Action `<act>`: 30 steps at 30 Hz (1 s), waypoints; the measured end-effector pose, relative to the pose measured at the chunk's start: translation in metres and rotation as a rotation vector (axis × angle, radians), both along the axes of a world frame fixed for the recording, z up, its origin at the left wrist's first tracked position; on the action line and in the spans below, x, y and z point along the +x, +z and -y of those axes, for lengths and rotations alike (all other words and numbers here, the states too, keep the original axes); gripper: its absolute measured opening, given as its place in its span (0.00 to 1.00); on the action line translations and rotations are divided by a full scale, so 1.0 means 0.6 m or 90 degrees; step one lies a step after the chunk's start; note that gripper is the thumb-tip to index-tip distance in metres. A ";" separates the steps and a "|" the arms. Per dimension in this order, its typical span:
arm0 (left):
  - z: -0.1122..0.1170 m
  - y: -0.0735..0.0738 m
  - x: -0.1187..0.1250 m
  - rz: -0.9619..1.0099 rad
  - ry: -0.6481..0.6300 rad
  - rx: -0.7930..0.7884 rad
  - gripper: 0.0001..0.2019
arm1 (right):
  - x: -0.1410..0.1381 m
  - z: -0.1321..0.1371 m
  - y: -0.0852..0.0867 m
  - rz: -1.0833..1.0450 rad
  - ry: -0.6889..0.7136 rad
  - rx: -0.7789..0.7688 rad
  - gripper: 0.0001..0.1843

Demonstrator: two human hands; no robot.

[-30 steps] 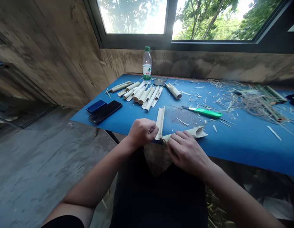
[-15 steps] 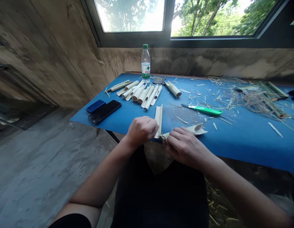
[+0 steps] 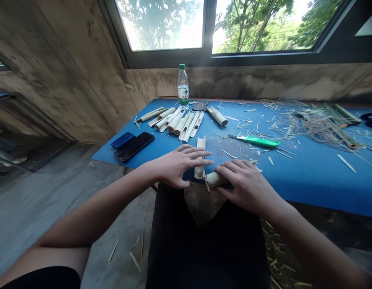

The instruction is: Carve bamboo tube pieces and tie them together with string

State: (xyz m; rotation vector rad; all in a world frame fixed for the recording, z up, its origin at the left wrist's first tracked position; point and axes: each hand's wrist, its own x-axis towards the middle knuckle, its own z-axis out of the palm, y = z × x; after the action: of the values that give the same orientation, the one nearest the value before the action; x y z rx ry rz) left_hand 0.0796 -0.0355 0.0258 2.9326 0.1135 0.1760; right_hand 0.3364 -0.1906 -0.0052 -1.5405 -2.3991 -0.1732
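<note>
My left hand lies flat with its fingers spread, reaching over a split bamboo half-tube at the table's near edge. My right hand is curled over a second bamboo piece, which it covers except for its left end. Thin bamboo fibres hang from where the two pieces meet. The far end of the second piece is hidden under my right hand. A brownish cloth lies over my dark lap below the hands.
The blue table holds several cut bamboo tubes, a green-handled utility knife, a black phone, a blue case, a water bottle and heaped shavings. Bamboo splinters litter the floor.
My left hand has opened and moved off its closed position, fingers stretched across the half-tube. The second bamboo piece has turned under my right hand, and its notched end no longer shows.
</note>
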 end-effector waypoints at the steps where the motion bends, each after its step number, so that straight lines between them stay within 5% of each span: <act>1: -0.005 -0.003 0.008 -0.014 -0.024 0.004 0.39 | 0.000 0.002 0.000 -0.004 0.000 -0.014 0.17; 5: -0.015 -0.001 0.037 0.025 -0.071 -0.003 0.21 | -0.002 0.029 0.002 -0.079 -0.068 -0.039 0.17; 10: 0.003 0.032 0.063 0.134 -0.062 -0.004 0.16 | 0.002 0.081 -0.004 -0.423 -0.164 -0.141 0.20; 19: 0.094 0.085 0.074 0.244 -0.043 -0.160 0.20 | -0.011 0.120 -0.019 -0.924 0.095 -0.206 0.27; 23: 0.125 0.103 0.066 0.245 -0.043 -0.208 0.18 | -0.023 0.127 -0.003 -0.966 0.085 -0.203 0.34; 27: 0.135 0.117 0.055 0.246 -0.007 -0.196 0.18 | -0.026 0.134 0.020 -0.900 0.010 -0.098 0.17; 30: 0.140 0.124 0.050 0.259 0.039 -0.183 0.19 | -0.036 0.140 0.034 -0.925 0.037 -0.130 0.19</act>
State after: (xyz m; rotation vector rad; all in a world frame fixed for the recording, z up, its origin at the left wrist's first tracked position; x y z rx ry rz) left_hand 0.1093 -0.1192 0.1002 2.5500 0.1509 0.6957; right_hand 0.3150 -0.2745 0.0150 -0.9878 -1.2535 0.9021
